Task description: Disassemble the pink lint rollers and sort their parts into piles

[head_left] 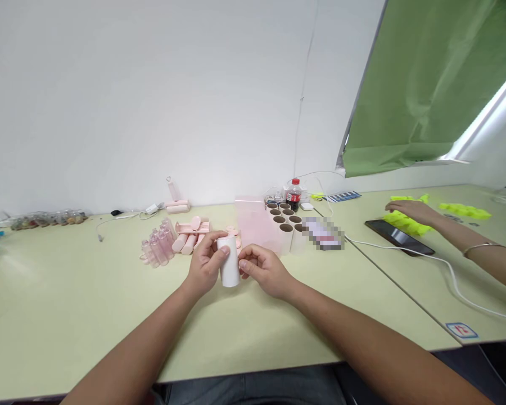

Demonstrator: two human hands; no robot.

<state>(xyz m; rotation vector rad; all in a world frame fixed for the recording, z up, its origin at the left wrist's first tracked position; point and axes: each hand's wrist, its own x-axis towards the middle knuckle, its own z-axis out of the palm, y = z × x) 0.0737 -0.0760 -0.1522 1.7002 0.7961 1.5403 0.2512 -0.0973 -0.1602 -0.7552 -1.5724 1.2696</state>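
Observation:
My left hand (204, 261) is wrapped round a white paper roll (229, 261), holding it upright just above the pale green table (67, 292). My right hand (263, 270) is closed in a pinch at the roll's right side, fingertips touching it. Just behind the hands lie pink roller handles (191, 233) and a cluster of clear pink covers (158, 247).
A translucent pink bag (255, 225) and several cardboard-core rolls (284, 219) stand behind my right hand. A cola bottle (294, 194) and cables sit by the wall. At the right, another person's hand (411, 211) rests on yellow-green parts beside a dark phone (398, 236).

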